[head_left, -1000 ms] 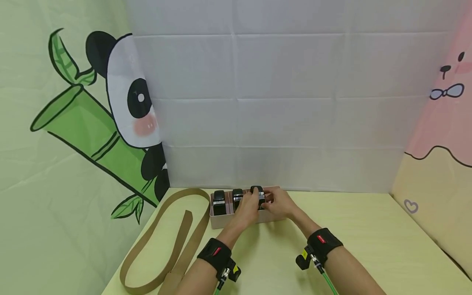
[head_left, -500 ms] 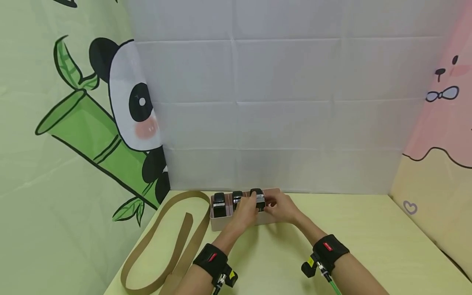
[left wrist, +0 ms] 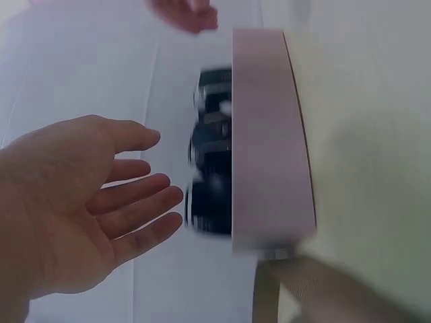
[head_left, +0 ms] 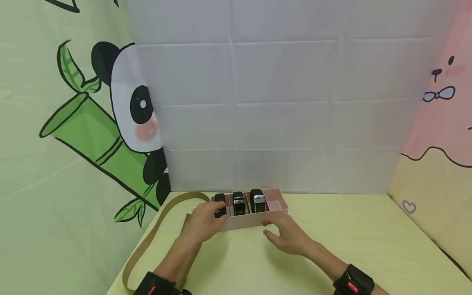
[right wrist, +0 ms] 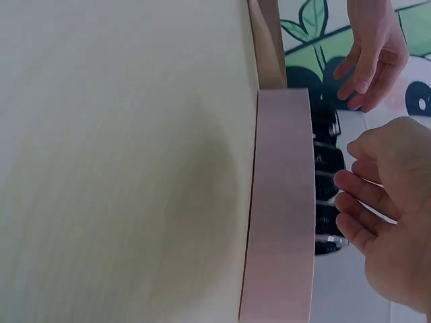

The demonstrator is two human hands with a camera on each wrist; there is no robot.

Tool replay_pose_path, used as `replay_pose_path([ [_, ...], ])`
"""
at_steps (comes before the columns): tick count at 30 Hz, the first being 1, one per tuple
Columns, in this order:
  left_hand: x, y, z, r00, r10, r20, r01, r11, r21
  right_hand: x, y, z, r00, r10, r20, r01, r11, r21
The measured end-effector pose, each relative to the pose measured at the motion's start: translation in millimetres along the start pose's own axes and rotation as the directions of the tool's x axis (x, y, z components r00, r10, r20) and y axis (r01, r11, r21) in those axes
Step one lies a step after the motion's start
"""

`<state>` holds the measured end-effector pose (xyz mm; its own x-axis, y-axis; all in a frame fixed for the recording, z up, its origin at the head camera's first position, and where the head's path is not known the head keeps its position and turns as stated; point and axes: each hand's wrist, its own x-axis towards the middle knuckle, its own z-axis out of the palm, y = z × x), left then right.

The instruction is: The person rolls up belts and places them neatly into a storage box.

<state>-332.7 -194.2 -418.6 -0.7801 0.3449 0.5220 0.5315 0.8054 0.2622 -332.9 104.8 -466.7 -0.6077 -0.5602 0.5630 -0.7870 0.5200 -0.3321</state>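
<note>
A pink divided box [head_left: 243, 222] stands near the back of the table. Three rolled black belts with shiny metal buckles sit upright in its compartments: a left one [head_left: 220, 198], a middle one [head_left: 239, 203] and a right one [head_left: 257, 200]. My left hand [head_left: 202, 224] is over the box's left end, its fingertips overlapping the left belt in the head view. In the left wrist view that hand [left wrist: 74, 202] has loosely extended fingers, apart from the belts. Beside the box's front right corner, my right hand [head_left: 289, 235] has relaxed fingers and holds nothing.
A long tan belt [head_left: 147, 241] lies looped on the table left of the box, partly hidden by my left forearm. Behind the box hangs a grey-white cloth [head_left: 280, 123]. The pale yellow table [head_left: 368, 229] extends to the right.
Both hands have come off the right belt, which stays in its compartment. My left hand has moved left to the box's left end; my right hand has drawn back toward me.
</note>
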Motion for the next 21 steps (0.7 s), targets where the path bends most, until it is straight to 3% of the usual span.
replay_pose_path([
  [5, -37.9, -60.7, -33.5, 0.994, -0.087, -0.060, 0.092, 0.992, 0.082, 16.7, -42.9, 36.7, 0.978, -0.112, 0.177, 0.115, 0.993, -0.009],
  [10, -71.8, -115.3, -59.4, 0.974, -0.225, 0.023, 0.218, 0.959, 0.179, 39.9, -88.5, 87.3, 0.922, -0.275, 0.274, 0.305, 0.949, -0.074],
  [15, -99.0, -146.0, -69.8, 0.917, -0.382, 0.117, 0.347, 0.907, 0.239, 63.8, -124.9, 127.4, 0.853, -0.411, 0.323, 0.458, 0.885, -0.084],
  [17, -105.5, -148.1, -74.2, 0.883, -0.446, 0.146, 0.406, 0.882, 0.238, 72.7, -134.0, 138.4, 0.828, -0.433, 0.357, 0.492, 0.866, -0.090],
  [21, -112.5, -149.9, -76.4, 0.838, -0.516, 0.178, 0.472, 0.848, 0.240, 83.4, -144.7, 153.2, 0.772, -0.432, 0.467, 0.526, 0.846, -0.086],
])
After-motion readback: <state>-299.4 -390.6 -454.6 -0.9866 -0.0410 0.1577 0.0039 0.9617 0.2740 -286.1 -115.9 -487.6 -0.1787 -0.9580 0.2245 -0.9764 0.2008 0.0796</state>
